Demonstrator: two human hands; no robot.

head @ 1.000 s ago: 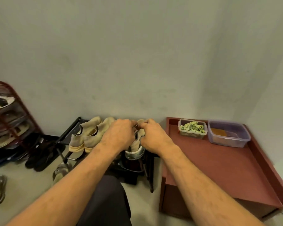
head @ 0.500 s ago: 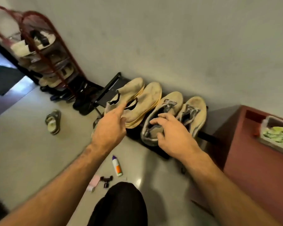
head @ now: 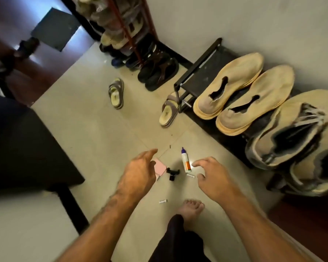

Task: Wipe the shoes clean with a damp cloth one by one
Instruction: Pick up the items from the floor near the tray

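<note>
Two pairs of beige shoes stand on a low black rack point(head: 203, 72) along the wall: a slip-on pair point(head: 233, 86) and a laced grey-trimmed pair point(head: 290, 135) to its right. Both my hands hover low over the floor, away from the shoes. My left hand point(head: 138, 171) has loose fingers above a small pink item point(head: 160, 168). My right hand point(head: 210, 176) is spread open beside a small white bottle with an orange label point(head: 186, 161). Neither hand holds anything. No cloth is in view.
A small black object point(head: 172, 173) and two short white sticks point(head: 162, 201) lie on the tile floor. Grey sandals point(head: 116, 92) sit further out. A tall red shoe rack point(head: 125, 25) stands at the back. Dark furniture point(head: 27, 148) is at left. My bare foot point(head: 191, 208) is below.
My view has swung down and left to the floor. Both hands left the shoes on the rack and dropped toward the small items on the tiles.
</note>
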